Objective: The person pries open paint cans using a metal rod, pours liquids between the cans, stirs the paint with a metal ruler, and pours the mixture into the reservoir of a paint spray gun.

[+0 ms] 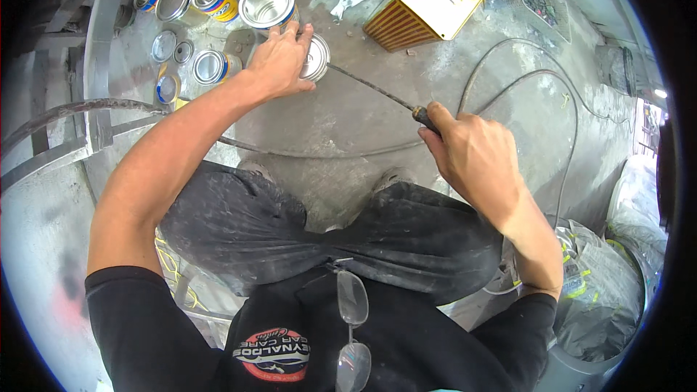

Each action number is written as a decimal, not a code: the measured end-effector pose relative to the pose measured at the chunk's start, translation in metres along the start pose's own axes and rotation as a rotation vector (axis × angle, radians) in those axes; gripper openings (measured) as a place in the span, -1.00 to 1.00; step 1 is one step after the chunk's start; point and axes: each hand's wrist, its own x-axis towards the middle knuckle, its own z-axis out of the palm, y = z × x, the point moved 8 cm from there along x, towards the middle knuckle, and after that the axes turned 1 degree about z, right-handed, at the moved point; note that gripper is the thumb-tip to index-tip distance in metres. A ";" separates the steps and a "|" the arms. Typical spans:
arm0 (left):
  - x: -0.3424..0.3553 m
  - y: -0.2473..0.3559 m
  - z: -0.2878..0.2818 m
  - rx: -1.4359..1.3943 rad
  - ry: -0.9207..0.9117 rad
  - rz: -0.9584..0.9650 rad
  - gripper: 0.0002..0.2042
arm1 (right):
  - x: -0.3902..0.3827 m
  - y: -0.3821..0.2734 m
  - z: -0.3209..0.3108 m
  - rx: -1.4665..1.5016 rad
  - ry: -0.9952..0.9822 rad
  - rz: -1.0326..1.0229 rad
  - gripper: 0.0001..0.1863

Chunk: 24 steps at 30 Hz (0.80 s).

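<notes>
- Where the floor runs well left of the lidded can (pixel 318 59), a grey metal frame (pixel 97 43) borders the work.
- Left of the lidded can, but nearer to it than the frame, are small round pieces (pixel 164 46); whether they are lids or shallow cups, I cannot tell.
- Closer to the lidded can on that same side stands a small can (pixel 210 67), and farther off, beyond it, is a blue and yellow can (pixel 227 9).
- Just beyond the lidded can stands a wide open can (pixel 267 1), its bare metal inside showing.
- Over the left part of the lidded can lies the left hand (pixel 279 62), palm down, fingers extended and a little apart, fingertips at the near side of the open can; whether they touch it, I cannot tell.
- From the right rim of the lidded can, a screwdriver (pixel 372 88) slants toward the person, its tip at the lid's edge.
- Beyond the lidded can and to its right stands a rectangular tin (pixel 435 1), yellow with striped sides.
- Right of the lidded can and nearer the person, the right hand (pixel 475 156) is curled around the screwdriver's dark handle.
- Well right of the lidded can, a hose (pixel 576 105) loops over the floor.
</notes>
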 end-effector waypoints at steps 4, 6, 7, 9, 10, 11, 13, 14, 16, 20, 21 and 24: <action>-0.002 -0.004 -0.001 -0.008 0.025 0.012 0.05 | 0.006 -0.001 -0.008 0.017 -0.052 0.039 -0.77; -0.001 -0.003 -0.001 -0.002 0.033 0.019 0.05 | 0.008 0.002 -0.005 0.059 -0.107 0.043 -0.78; -0.001 -0.003 -0.001 -0.007 0.033 0.019 0.05 | 0.010 0.002 -0.005 0.056 -0.111 0.043 -0.78; 0.000 -0.003 0.001 -0.025 0.030 0.016 0.05 | 0.011 0.003 -0.004 0.060 -0.118 0.058 -0.78; 0.000 -0.003 0.001 -0.027 0.029 0.017 0.05 | 0.012 0.003 -0.003 0.060 -0.121 0.059 -0.78; 0.000 -0.002 0.002 -0.020 0.018 0.007 0.05 | 0.011 0.001 -0.003 0.058 -0.129 0.057 -0.77; -0.001 -0.001 0.002 -0.014 0.003 -0.003 0.05 | 0.011 0.003 0.004 0.059 -0.141 0.053 -0.75; -0.002 -0.001 0.000 -0.015 0.006 -0.018 0.06 | 0.010 0.009 0.007 0.113 -0.097 0.039 -0.72; -0.002 -0.001 -0.004 -0.011 0.016 -0.035 0.06 | 0.002 0.030 0.033 0.164 -0.045 0.021 -0.68; -0.001 0.000 -0.001 0.004 0.005 -0.006 0.05 | -0.038 0.067 0.135 1.079 -0.566 0.638 -0.55; 0.001 0.004 -0.002 0.023 0.029 0.034 0.03 | -0.043 0.070 0.152 1.080 -0.553 0.644 -0.55; -0.001 0.003 -0.004 -0.017 0.016 0.000 0.03 | -0.060 0.051 0.219 1.562 -0.647 0.619 -0.54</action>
